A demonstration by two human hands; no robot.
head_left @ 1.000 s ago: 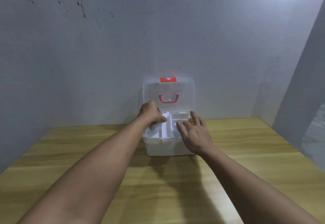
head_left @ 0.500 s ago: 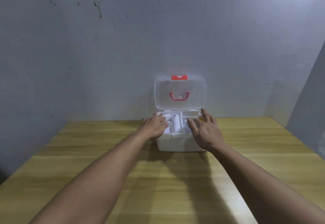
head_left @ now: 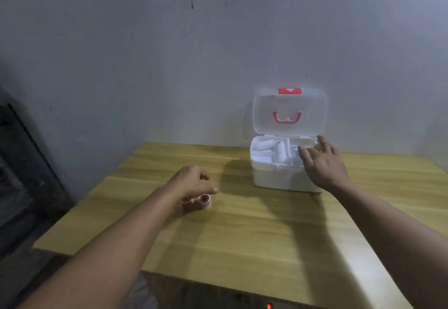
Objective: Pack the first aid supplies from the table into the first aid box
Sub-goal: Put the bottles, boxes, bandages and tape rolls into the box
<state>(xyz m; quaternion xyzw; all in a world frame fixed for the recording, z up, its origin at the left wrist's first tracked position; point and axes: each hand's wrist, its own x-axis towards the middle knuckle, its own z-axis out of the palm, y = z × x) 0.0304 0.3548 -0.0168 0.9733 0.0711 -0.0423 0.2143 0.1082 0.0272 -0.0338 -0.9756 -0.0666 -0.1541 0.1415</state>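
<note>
White plastic first aid box (head_left: 278, 178) at the far right of the light wooden table (head_left: 242, 236), close against the grey wall (head_left: 169, 66), translucent lid (head_left: 289, 112) standing upright and open, red carry handle (head_left: 287, 117) and red cross latch (head_left: 289, 90) showing through it. Inside, a divided white tray with white rolled bandages (head_left: 264, 145) in the left compartments; a small yellow item (head_left: 319, 150) just visible at the right edge under the fingers. Right hand (head_left: 322, 163) open, fingers spread, palm down over the right part of the tray, gripping nothing. Left hand (head_left: 191, 185) well to the left of the box, low over the table, fingers loosely curled and open, holding nothing, hovering directly above two small pinkish rolls of tape with red centres (head_left: 201, 201) lying on the table. Contact between fingers and rolls impossible to tell through the blur.
</note>
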